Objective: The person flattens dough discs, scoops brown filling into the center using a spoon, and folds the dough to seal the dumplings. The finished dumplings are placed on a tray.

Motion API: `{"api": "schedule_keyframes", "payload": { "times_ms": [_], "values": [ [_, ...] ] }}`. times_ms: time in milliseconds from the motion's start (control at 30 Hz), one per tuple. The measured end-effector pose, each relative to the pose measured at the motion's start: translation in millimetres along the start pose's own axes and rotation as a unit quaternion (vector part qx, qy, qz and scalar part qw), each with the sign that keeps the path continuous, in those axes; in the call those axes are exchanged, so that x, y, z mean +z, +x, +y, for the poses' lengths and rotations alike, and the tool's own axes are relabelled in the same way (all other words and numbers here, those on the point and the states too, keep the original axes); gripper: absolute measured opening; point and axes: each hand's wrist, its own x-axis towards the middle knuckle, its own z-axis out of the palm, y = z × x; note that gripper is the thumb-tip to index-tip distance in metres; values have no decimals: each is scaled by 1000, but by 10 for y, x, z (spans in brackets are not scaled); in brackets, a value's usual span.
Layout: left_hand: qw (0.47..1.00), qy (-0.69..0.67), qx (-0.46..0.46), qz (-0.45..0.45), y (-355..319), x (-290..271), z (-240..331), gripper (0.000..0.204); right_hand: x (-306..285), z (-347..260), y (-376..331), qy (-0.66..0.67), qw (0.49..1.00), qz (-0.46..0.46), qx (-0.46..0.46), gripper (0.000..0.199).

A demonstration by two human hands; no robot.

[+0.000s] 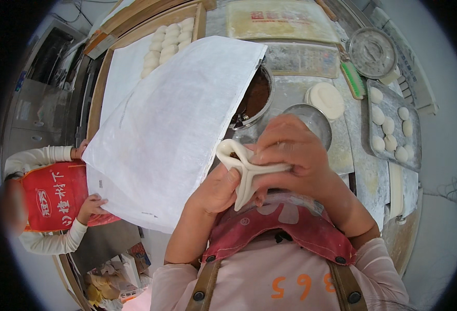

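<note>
Close in front of my body I hold a white dough wrapper (pixel 245 176) pinched into a three-armed shape. One fold gapes at the far left, with a little dark filling visible inside it. My left hand (pixel 215 191) grips its left side, thumb pressed against a seam. The fingers of my right hand (pixel 293 155) pinch the right-hand arm of the dough. Just beyond my hands stands a metal pot (pixel 270 96) of brown filling (pixel 257 96), partly covered by a white sheet (pixel 171 124). A metal bowl (pixel 319 122) is partly hidden behind my right hand.
Round dough wrappers (pixel 327 100) are stacked beyond the bowl. At right, a metal tray (pixel 412 147) holds several dough pieces, near a green brush (pixel 352 80) and a round metal pan (pixel 372 52). A co-worker in a red apron (pixel 54 194) holds the sheet over a wooden tray (pixel 200 23) of buns.
</note>
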Motion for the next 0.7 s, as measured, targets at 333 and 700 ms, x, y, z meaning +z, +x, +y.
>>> {"api": "schedule_keyframes", "payload": {
  "times_ms": [333, 700],
  "values": [
    [990, -126, 28, -53, -48, -5, -127, 113, -36, -61, 137, 456, 830, -157, 280, 42],
    [984, -170, -38, -40, -28, -288, -303, 96, 26, 75, 1, 201, 978, -23, 60, 32]
  ]
}}
